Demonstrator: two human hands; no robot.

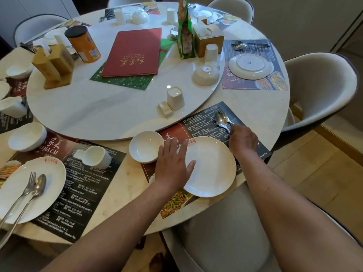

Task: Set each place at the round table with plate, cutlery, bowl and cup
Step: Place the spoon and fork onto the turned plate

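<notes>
A white plate (213, 167) lies on the dark placemat (208, 118) at the near place. My left hand (172, 165) rests flat on the plate's left rim, fingers spread, beside a white bowl (144, 146). My right hand (242, 140) is closed on the handles of a spoon and fork (221, 118) that point away over the mat. An upturned white cup (175, 98) and a small white rest (165, 109) stand on the turntable just beyond.
The place to the left has a plate with fork and spoon (29, 189), a tipped cup (96, 157) and a bowl (26, 136). The far right place has an upturned plate (250, 66). A red menu (133, 52), a can, boxes and chairs (322, 91) surround.
</notes>
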